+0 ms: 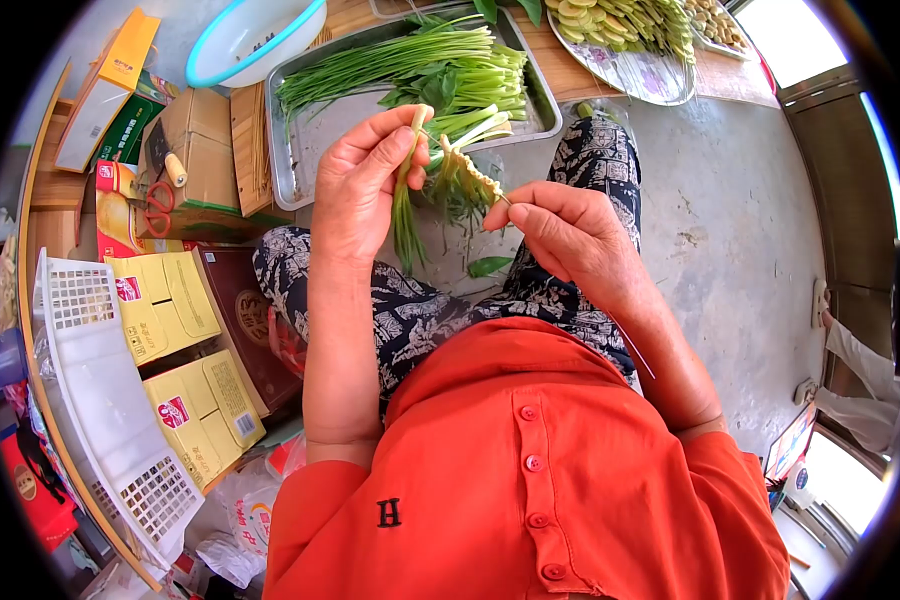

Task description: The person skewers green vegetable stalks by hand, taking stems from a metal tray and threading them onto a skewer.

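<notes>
Between finger and thumb, my left hand (370,180) pinches the pale end of some green stalks (407,225), whose leaves hang down. My right hand (570,235) is closed on the tip of a thin skewer (502,197). Pale stalk ends are threaded in a row (475,172) along it, with their greens dangling over my lap. The skewer's far end is hidden near my left fingers. Just beyond my hands, a metal tray (553,105) holds long green stalks (390,65) with white ends. A loose green leaf (488,266) shows below the threaded row.
A blue-rimmed basin (255,50) stands back left, above a cardboard box (202,125) with scissors (160,208) beside it. Back right is a plate (660,82) of threaded slices. Yellow boxes (175,300) and a white rack (120,400) are at left. Another person's legs (865,370) show far right.
</notes>
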Demonstrator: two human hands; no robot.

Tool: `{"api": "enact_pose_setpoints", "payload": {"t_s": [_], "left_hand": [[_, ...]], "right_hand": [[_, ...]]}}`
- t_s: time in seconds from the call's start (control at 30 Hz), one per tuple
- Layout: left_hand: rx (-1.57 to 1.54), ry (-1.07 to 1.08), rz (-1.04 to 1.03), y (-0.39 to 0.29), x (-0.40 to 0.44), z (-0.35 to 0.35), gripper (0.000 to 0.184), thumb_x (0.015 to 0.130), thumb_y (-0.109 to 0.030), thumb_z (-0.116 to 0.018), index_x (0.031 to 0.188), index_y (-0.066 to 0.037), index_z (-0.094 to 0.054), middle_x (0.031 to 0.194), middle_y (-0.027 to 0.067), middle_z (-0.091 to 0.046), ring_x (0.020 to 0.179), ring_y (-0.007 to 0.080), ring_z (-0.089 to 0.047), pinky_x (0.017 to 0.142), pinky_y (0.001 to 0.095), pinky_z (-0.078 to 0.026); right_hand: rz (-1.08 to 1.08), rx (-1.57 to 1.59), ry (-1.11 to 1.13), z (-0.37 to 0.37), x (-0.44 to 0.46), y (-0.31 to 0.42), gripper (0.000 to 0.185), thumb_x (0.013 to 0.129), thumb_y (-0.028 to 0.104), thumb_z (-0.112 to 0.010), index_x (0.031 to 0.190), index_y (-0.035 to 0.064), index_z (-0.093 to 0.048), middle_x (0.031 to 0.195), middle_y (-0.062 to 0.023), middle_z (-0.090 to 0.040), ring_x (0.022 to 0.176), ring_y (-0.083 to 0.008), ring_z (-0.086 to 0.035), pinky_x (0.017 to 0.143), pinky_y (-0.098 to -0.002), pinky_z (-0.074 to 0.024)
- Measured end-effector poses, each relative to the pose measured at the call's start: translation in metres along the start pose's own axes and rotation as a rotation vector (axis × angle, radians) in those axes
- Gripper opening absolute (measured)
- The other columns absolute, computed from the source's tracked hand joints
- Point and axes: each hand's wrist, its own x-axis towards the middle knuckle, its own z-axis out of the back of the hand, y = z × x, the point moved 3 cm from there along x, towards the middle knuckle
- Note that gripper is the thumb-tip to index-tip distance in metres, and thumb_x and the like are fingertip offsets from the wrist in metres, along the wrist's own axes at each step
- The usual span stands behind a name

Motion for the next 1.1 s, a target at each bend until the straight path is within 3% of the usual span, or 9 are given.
{"api": "enact_pose_setpoints", "payload": {"t_s": [0.2, 0.53, 0.63, 0.7, 0.73, 0.8, 0.9, 1.1], "left_hand": [[0.033, 0.001, -0.066, -0.005, 0.001, -0.003, 0.037, 0.087, -0.010, -0.066, 0.121, -0.004, -0.052, 0.085, 0.0004, -0.053, 0.076, 0.0114, -0.056, 0.059, 0.0227, -0.043], [0.061, 0.070, -0.004, -0.003, -0.002, -0.009, 0.050, 0.084, -0.011, -0.070, 0.128, -0.004, -0.047, 0.083, -0.0008, -0.057, 0.073, 0.0104, -0.056, 0.056, 0.0229, -0.041], [0.086, 0.040, -0.021, -0.002, -0.001, -0.009, 0.059, 0.083, -0.013, -0.071, 0.133, -0.003, -0.043, 0.083, -0.0012, -0.059, 0.075, 0.0099, -0.056, 0.063, 0.0223, -0.043], [0.153, 0.046, -0.116, -0.003, 0.001, -0.007, 0.061, 0.081, -0.017, -0.073, 0.133, -0.002, -0.045, 0.092, 0.0020, -0.064, 0.086, 0.0124, -0.059, 0.079, 0.0251, -0.046], [0.152, 0.042, -0.123, -0.002, 0.002, -0.006, 0.061, 0.081, -0.017, -0.073, 0.133, -0.002, -0.045, 0.092, 0.0020, -0.064, 0.086, 0.0124, -0.059, 0.079, 0.0251, -0.046], [0.144, 0.183, -0.103, 0.000, 0.004, -0.012, 0.050, 0.082, -0.021, -0.072, 0.125, -0.001, -0.054, 0.100, 0.0060, -0.066, 0.097, 0.0153, -0.060, 0.094, 0.0292, -0.042], [0.185, 0.335, -0.048, -0.001, 0.011, -0.019, 0.041, 0.083, -0.025, -0.071, 0.115, -0.001, -0.062, 0.106, 0.0093, -0.066, 0.103, 0.0176, -0.060, 0.098, 0.0321, -0.041], [0.202, 0.339, 0.014, 0.003, 0.026, -0.019, 0.026, 0.087, -0.019, -0.068, 0.105, 0.000, -0.066, 0.099, 0.0050, -0.067, 0.093, 0.0125, -0.060, 0.088, 0.0281, -0.045]], "right_hand": [[-0.009, 0.014, 0.011, -0.001, 0.000, 0.001, 0.023, 0.098, 0.018, -0.050, 0.097, 0.0022, -0.065, 0.056, 0.0101, -0.036, 0.050, 0.0000, -0.029, 0.044, -0.0186, -0.0224], [-0.010, 0.040, 0.022, -0.003, 0.003, 0.001, 0.023, 0.098, 0.019, -0.050, 0.096, 0.0018, -0.066, 0.055, 0.0094, -0.036, 0.049, -0.0005, -0.029, 0.044, -0.0194, -0.0218], [-0.003, 0.071, 0.028, -0.003, 0.005, 0.000, 0.023, 0.098, 0.019, -0.050, 0.096, 0.0018, -0.066, 0.055, 0.0093, -0.036, 0.048, -0.0007, -0.028, 0.043, -0.0195, -0.0214], [-0.004, 0.124, 0.035, 0.000, 0.005, -0.001, 0.023, 0.098, 0.019, -0.050, 0.096, 0.0018, -0.066, 0.054, 0.0093, -0.036, 0.047, -0.0006, -0.028, 0.043, -0.0195, -0.0206], [-0.003, 0.182, 0.043, 0.002, 0.005, -0.001, 0.023, 0.098, 0.019, -0.050, 0.096, 0.0019, -0.066, 0.054, 0.0093, -0.035, 0.046, -0.0005, -0.027, 0.043, -0.0195, -0.0198], [-0.007, 0.182, 0.054, 0.007, 0.005, 0.006, 0.024, 0.098, 0.019, -0.049, 0.096, 0.0018, -0.066, 0.053, 0.0093, -0.035, 0.046, -0.0004, -0.026, 0.043, -0.0196, -0.0190], [-0.004, 0.193, 0.077, 0.012, 0.006, 0.010, 0.026, 0.098, 0.021, -0.048, 0.095, 0.0017, -0.066, 0.051, 0.0092, -0.033, 0.044, -0.0002, -0.024, 0.042, -0.0196, -0.0173], [-0.007, 0.222, 0.094, 0.017, 0.006, 0.013, 0.025, 0.097, 0.020, -0.049, 0.096, 0.0014, -0.066, 0.051, 0.0088, -0.035, 0.043, -0.0008, -0.025, 0.042, -0.0197, -0.0179]]}}
